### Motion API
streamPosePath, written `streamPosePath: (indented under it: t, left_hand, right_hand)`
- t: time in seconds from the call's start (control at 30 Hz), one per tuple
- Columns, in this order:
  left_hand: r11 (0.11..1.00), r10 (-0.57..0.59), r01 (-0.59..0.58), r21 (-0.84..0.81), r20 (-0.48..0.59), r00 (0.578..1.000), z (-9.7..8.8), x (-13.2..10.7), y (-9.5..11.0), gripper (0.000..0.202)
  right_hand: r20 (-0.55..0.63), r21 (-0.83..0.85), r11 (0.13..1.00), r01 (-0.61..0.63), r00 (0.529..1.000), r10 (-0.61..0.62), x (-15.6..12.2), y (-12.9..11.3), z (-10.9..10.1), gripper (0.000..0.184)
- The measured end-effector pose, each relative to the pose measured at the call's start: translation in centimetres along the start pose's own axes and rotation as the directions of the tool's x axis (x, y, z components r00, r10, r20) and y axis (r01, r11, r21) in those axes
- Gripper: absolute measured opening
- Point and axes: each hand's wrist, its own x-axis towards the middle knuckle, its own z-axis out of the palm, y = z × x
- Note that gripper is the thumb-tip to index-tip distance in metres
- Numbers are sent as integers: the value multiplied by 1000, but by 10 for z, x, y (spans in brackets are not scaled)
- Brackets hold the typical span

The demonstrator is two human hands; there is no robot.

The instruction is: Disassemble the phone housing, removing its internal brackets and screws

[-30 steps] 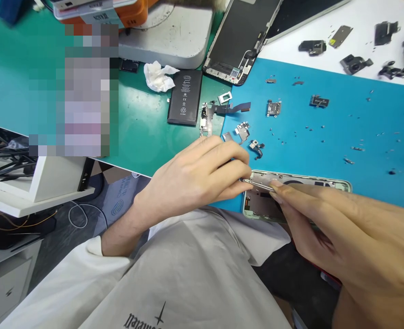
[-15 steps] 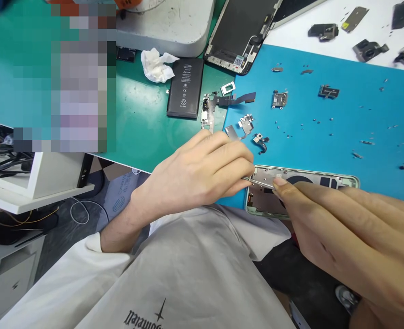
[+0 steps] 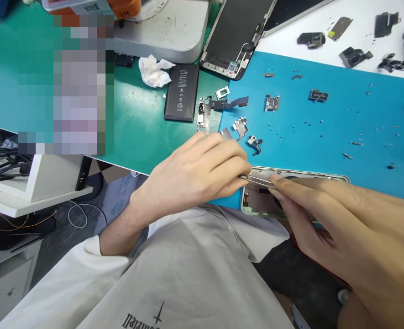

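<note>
A gutted phone housing [image 3: 256, 208] with a pale green rim lies at the near edge of the blue mat [image 3: 325, 132]. My left hand [image 3: 195, 176] rests at the housing's left end with its fingers closed together against the tip of metal tweezers [image 3: 256, 179]. My right hand [image 3: 342, 228] comes in from the right and pinches those tweezers, covering most of the housing. What the left fingertips grip is hidden.
Small brackets, a flex cable [image 3: 232, 103] and tiny screws lie scattered on the blue mat. A black battery [image 3: 181, 92] and crumpled tissue [image 3: 154, 72] sit on the green mat. A phone screen [image 3: 236, 32] and camera modules [image 3: 354, 56] lie further back. Cables hang lower left.
The view shifted slightly. Both hands stay together at the housing's left end, and the tweezers tip has edged a little leftward toward my left fingers.
</note>
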Motion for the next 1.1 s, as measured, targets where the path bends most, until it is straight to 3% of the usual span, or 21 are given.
streamPosePath:
  t: [0.13, 0.43, 0.67, 1.1]
  left_hand:
    - [1000, -17, 17, -9, 5, 1000, 0, 1, 1, 11]
    - [999, -34, 34, -41, 1, 999, 0, 1, 1, 10]
    - [996, -44, 43, -77, -5, 999, 1, -1, 0, 15]
    - [998, -13, 13, -63, -4, 1000, 0, -3, 0, 18]
  right_hand:
    - [-6, -63, 992, 111, 994, -112, 4, 0, 0, 37]
    - [-2, -2, 1000, 6, 1000, -6, -4, 6, 2, 15]
    - [-96, 27, 998, 53, 994, -50, -3, 2, 11, 32]
    - [-85, 4, 997, 75, 994, -74, 5, -5, 12, 31]
